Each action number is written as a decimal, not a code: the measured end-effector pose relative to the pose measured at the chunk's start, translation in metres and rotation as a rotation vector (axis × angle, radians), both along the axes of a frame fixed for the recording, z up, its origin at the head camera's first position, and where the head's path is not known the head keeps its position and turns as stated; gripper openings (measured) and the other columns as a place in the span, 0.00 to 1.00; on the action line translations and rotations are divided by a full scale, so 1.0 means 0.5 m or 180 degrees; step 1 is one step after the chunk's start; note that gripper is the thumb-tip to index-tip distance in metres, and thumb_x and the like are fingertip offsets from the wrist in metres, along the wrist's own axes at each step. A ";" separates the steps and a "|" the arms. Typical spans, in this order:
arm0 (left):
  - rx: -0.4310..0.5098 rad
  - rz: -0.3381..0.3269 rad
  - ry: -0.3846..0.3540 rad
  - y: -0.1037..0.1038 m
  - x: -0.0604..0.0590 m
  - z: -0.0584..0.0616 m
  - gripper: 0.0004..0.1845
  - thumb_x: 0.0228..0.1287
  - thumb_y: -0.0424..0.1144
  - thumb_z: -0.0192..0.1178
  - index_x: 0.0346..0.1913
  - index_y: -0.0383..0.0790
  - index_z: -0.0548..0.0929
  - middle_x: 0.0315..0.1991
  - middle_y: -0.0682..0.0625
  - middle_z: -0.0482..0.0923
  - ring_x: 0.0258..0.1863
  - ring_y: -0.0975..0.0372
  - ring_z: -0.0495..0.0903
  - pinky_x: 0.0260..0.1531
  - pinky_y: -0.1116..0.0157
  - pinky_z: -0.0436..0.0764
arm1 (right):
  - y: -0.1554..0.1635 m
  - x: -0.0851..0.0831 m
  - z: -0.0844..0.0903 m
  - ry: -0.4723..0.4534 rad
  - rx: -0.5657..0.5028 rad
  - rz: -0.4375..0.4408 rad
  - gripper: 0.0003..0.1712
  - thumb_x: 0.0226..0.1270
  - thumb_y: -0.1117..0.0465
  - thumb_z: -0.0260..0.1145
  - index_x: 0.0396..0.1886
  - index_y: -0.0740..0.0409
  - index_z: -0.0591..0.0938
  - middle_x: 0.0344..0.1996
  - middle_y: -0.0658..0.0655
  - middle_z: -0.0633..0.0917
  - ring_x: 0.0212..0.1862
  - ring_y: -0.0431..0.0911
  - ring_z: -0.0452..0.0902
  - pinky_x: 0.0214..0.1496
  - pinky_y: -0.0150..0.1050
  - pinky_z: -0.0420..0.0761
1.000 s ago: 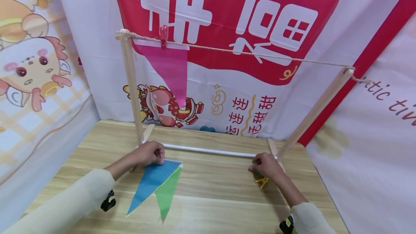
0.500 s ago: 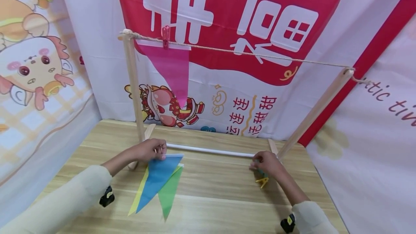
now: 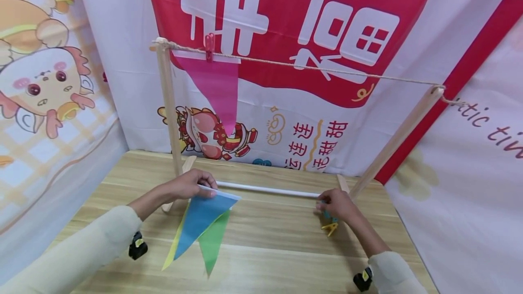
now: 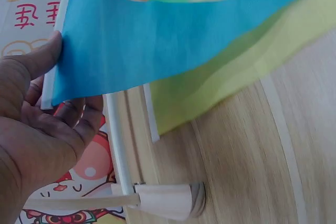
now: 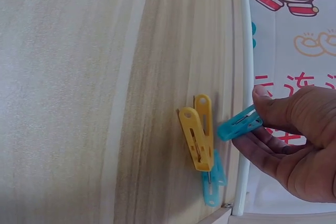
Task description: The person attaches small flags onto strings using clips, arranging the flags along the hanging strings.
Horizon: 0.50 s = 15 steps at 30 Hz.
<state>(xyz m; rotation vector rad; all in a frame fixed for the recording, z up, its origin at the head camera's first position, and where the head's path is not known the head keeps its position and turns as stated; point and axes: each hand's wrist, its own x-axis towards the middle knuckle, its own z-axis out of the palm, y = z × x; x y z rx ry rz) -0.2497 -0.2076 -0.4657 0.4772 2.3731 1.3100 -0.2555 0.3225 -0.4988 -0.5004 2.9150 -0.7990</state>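
The left hand (image 3: pixel 189 186) is pinching the blue flag (image 3: pixel 200 218) by its white top strip, thumb and fingers curled on it, and holding it just above the table (image 3: pixel 269 248), in front of the white rod (image 3: pixel 265 189). A green flag (image 3: pixel 212 239) and a yellow flag (image 3: pixel 178 244) are lying under it. The right hand (image 3: pixel 337 204) is pinching a blue peg (image 5: pixel 239 123) between thumb and fingertips; a yellow peg (image 5: pixel 198 134) and another blue one are lying on the table beside it. This looks like the pick-up step: flag and peg are both in hand. Next, I'd say, the flag's strip needs lifting to the string (image 3: pixel 327 70), beside the pink flag (image 3: pixel 214 83) already pegged there. There are no containers here.
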 end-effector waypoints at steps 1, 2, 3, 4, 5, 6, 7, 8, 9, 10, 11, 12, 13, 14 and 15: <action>-0.0001 0.0046 -0.0017 0.003 -0.001 0.001 0.10 0.76 0.40 0.75 0.52 0.38 0.90 0.46 0.48 0.89 0.49 0.58 0.82 0.50 0.65 0.82 | -0.010 0.009 0.018 -0.0039 0.0036 -0.0047 0.13 0.72 0.60 0.81 0.46 0.66 0.94 0.35 0.59 0.94 0.37 0.45 0.86 0.43 0.45 0.89; 0.0005 0.0084 -0.0024 0.005 -0.001 0.003 0.11 0.75 0.41 0.76 0.52 0.39 0.91 0.47 0.47 0.90 0.50 0.58 0.83 0.51 0.64 0.82 | -0.015 0.014 0.026 -0.0054 0.0078 -0.0081 0.12 0.73 0.61 0.81 0.46 0.66 0.94 0.35 0.58 0.94 0.38 0.45 0.86 0.44 0.46 0.88; 0.0007 0.0129 -0.0030 0.007 -0.002 0.004 0.12 0.75 0.42 0.77 0.52 0.39 0.91 0.48 0.47 0.90 0.50 0.58 0.83 0.52 0.64 0.83 | -0.020 0.017 0.032 -0.0065 0.0115 -0.0099 0.11 0.73 0.61 0.81 0.46 0.66 0.94 0.36 0.58 0.94 0.38 0.45 0.85 0.44 0.46 0.88; 0.0014 0.0173 -0.0040 0.010 -0.002 0.006 0.12 0.74 0.42 0.77 0.52 0.39 0.92 0.48 0.47 0.90 0.50 0.57 0.83 0.52 0.63 0.83 | -0.022 0.019 0.036 -0.0082 0.0154 -0.0114 0.11 0.74 0.61 0.80 0.46 0.66 0.94 0.36 0.58 0.94 0.38 0.45 0.85 0.45 0.46 0.88; 0.0016 0.0215 -0.0048 0.012 -0.002 0.008 0.13 0.74 0.43 0.78 0.53 0.40 0.92 0.49 0.47 0.91 0.50 0.57 0.84 0.53 0.63 0.83 | -0.024 0.020 0.039 -0.0084 0.0190 -0.0111 0.11 0.74 0.61 0.80 0.46 0.66 0.93 0.36 0.57 0.93 0.39 0.45 0.84 0.46 0.47 0.88; 0.0031 0.0260 -0.0066 0.016 -0.002 0.010 0.13 0.73 0.43 0.78 0.53 0.40 0.93 0.49 0.47 0.91 0.50 0.57 0.84 0.53 0.63 0.83 | -0.026 0.020 0.041 -0.0083 0.0209 -0.0101 0.11 0.74 0.61 0.80 0.46 0.66 0.93 0.36 0.57 0.93 0.39 0.45 0.84 0.46 0.47 0.88; 0.0050 0.0294 -0.0079 0.019 -0.002 0.012 0.13 0.73 0.43 0.79 0.53 0.40 0.93 0.50 0.47 0.91 0.51 0.56 0.84 0.53 0.63 0.83 | -0.027 0.021 0.043 -0.0097 0.0219 -0.0104 0.10 0.74 0.62 0.80 0.46 0.66 0.93 0.36 0.57 0.93 0.39 0.45 0.84 0.47 0.47 0.88; 0.0065 0.0324 -0.0093 0.022 -0.001 0.015 0.13 0.73 0.43 0.79 0.53 0.40 0.93 0.50 0.46 0.91 0.51 0.56 0.84 0.54 0.63 0.83 | -0.028 0.022 0.045 -0.0120 0.0213 -0.0098 0.10 0.74 0.62 0.80 0.46 0.66 0.93 0.36 0.57 0.93 0.39 0.45 0.84 0.47 0.48 0.88; 0.0076 0.0341 -0.0091 0.025 0.000 0.017 0.14 0.73 0.44 0.79 0.53 0.40 0.94 0.51 0.46 0.92 0.51 0.56 0.85 0.54 0.63 0.83 | -0.029 0.022 0.047 -0.0142 0.0202 -0.0092 0.10 0.74 0.62 0.80 0.46 0.66 0.93 0.36 0.57 0.93 0.40 0.45 0.84 0.47 0.48 0.88; 0.0094 0.0363 -0.0101 0.029 0.001 0.020 0.13 0.72 0.44 0.79 0.53 0.40 0.94 0.51 0.46 0.92 0.51 0.55 0.85 0.54 0.63 0.83 | -0.030 0.022 0.050 -0.0163 0.0184 -0.0091 0.10 0.74 0.62 0.80 0.46 0.66 0.93 0.37 0.57 0.93 0.40 0.45 0.84 0.48 0.48 0.88; 0.0112 0.0366 -0.0089 0.032 0.002 0.023 0.14 0.72 0.44 0.80 0.53 0.40 0.95 0.51 0.46 0.92 0.52 0.55 0.85 0.55 0.62 0.82 | -0.031 0.023 0.052 -0.0184 0.0170 -0.0085 0.11 0.75 0.62 0.80 0.47 0.66 0.93 0.37 0.57 0.92 0.40 0.45 0.84 0.48 0.47 0.87; 0.0143 0.0383 -0.0100 0.036 0.003 0.025 0.14 0.72 0.44 0.80 0.52 0.41 0.95 0.51 0.46 0.92 0.52 0.55 0.84 0.56 0.62 0.82 | -0.031 0.023 0.054 -0.0205 0.0162 -0.0080 0.11 0.75 0.61 0.79 0.48 0.66 0.93 0.37 0.57 0.92 0.40 0.45 0.83 0.47 0.47 0.87; 0.0160 0.0384 -0.0094 0.039 0.004 0.028 0.14 0.71 0.45 0.80 0.52 0.41 0.95 0.52 0.47 0.93 0.53 0.55 0.84 0.56 0.61 0.82 | -0.031 0.023 0.056 -0.0218 0.0154 -0.0077 0.11 0.76 0.61 0.79 0.48 0.66 0.93 0.37 0.57 0.92 0.40 0.45 0.83 0.47 0.47 0.87; 0.0181 0.0390 -0.0104 0.043 0.005 0.030 0.14 0.71 0.46 0.81 0.52 0.41 0.96 0.52 0.47 0.93 0.54 0.54 0.84 0.57 0.61 0.82 | -0.032 0.022 0.057 -0.0227 0.0147 -0.0087 0.11 0.76 0.61 0.79 0.48 0.66 0.93 0.38 0.57 0.92 0.40 0.45 0.83 0.47 0.46 0.87; 0.0205 0.0384 -0.0110 0.046 0.006 0.033 0.15 0.72 0.46 0.80 0.53 0.41 0.96 0.52 0.47 0.93 0.54 0.54 0.84 0.58 0.60 0.82 | -0.032 0.022 0.058 -0.0224 0.0152 -0.0080 0.11 0.76 0.61 0.79 0.48 0.66 0.93 0.38 0.57 0.92 0.40 0.45 0.83 0.47 0.46 0.87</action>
